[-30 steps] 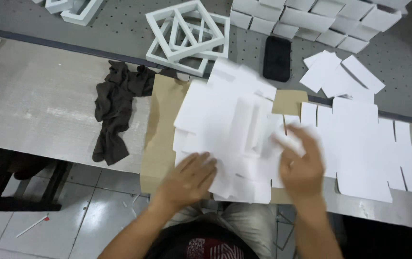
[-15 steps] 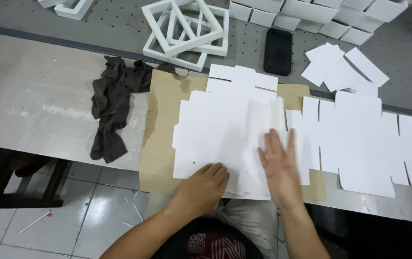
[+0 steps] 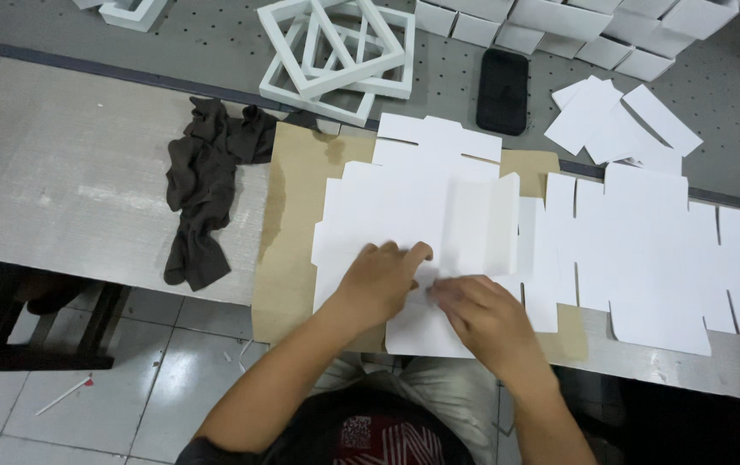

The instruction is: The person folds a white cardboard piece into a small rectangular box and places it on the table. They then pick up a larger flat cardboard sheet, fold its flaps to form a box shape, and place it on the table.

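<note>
Die-cut white card blank (image 3: 404, 215) lies flat on a brown cardboard sheet (image 3: 288, 258) at the near edge of the desk (image 3: 77, 198), right at the middle of the view, with one panel (image 3: 482, 226) folded up and standing at about 1 o'clock from the hands. The left hand (image 3: 383, 280) presses palm-down on the blank, fingers spread flat and holding nothing, pinning the sheet. The right hand (image 3: 482, 314), just beside it at 4 o'clock, has its fingers narrowed on the card's near edge by the crease; whether they pinch the flap or only press it, I cannot tell.

To fold well, I judge the pinning hand should sit close to the score line so the card bends there and not elsewhere, and the other hand should run along the crease evenly.

At 3 o'clock a second flat blank (image 3: 654, 250) lies touching the first. At 9 o'clock a dark cloth (image 3: 206, 189) lies crumpled. Farther off, at 12 o'clock, sit white open frames (image 3: 335, 52), a black phone (image 3: 502, 90), loose white cards (image 3: 619, 120), and stacked white boxes (image 3: 576, 26).
</note>
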